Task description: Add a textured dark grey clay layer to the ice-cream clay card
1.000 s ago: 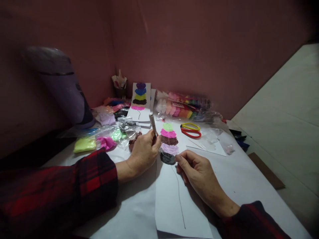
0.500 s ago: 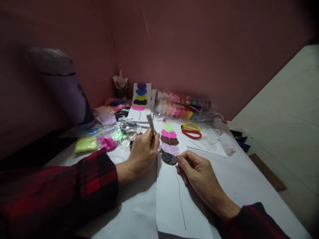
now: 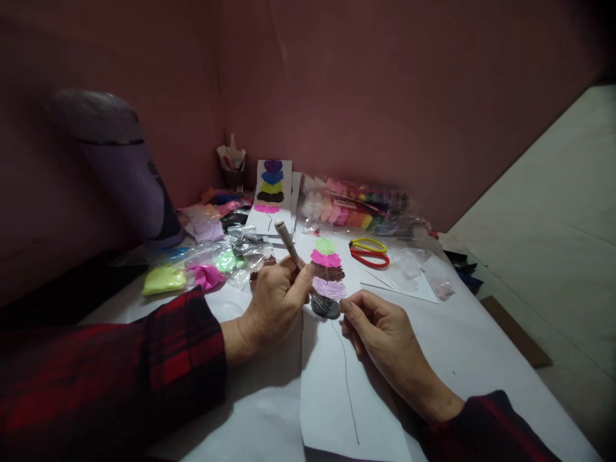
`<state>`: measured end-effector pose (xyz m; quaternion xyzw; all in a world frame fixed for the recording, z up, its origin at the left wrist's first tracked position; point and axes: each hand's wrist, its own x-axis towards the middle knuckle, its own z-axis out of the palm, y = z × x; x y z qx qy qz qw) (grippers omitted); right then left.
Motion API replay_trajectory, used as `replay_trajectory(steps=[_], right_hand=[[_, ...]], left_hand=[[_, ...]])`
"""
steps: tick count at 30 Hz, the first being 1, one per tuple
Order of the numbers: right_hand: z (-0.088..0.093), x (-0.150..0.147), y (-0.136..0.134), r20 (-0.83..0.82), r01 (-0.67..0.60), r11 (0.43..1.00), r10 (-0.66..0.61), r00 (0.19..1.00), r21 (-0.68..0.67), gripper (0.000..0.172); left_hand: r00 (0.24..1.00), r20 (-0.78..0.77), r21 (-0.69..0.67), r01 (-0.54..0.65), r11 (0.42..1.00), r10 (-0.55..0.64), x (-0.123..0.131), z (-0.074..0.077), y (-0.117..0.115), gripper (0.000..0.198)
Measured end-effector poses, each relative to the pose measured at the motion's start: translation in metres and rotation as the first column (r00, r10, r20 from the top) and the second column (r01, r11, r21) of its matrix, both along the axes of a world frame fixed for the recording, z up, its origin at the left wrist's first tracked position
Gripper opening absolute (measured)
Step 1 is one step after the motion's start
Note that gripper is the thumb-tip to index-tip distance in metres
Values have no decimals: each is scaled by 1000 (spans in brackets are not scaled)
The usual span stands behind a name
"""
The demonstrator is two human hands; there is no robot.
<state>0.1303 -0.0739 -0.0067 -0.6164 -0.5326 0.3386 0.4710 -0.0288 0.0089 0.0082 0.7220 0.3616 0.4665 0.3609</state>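
My left hand (image 3: 276,298) is closed round a fork (image 3: 287,242) with a patterned handle; its tines rest on a dark grey clay piece (image 3: 326,307). The thumb and forefinger of my right hand (image 3: 385,340) are at the right edge of that grey piece, its other fingers curled beneath; whether they pinch it is hard to tell. Under both lies a white paper strip (image 3: 327,385) with a thin drawn line. Above the grey piece, textured clay bands in lilac (image 3: 329,287), brown (image 3: 328,272), pink (image 3: 326,258) and light green (image 3: 324,245) are stacked.
Scissors (image 3: 369,258) with yellow and red handles lie right of the strip. Clay packets, one yellow (image 3: 164,280), are at left. Behind stand a finished card (image 3: 269,224), a cup (image 3: 233,174) and bagged clay (image 3: 344,208). A large purple object (image 3: 129,173) rises at back left.
The fork's handle has tipped further left, and my left hand has shifted slightly. My right hand has stayed nearly in place.
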Motion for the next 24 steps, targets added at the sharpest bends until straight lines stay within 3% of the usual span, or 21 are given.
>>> replay_trajectory(steps=[10,24], right_hand=[[1,0,2,25,-6,1000,6,1000,2,33],[0,0,2,21,-8,1000,8,1000,7,33]], left_hand=[[993,-106,-80,39,996,-48,3,1,1,35],[985,-163,78,76,994,-62,1,-4,6,24]])
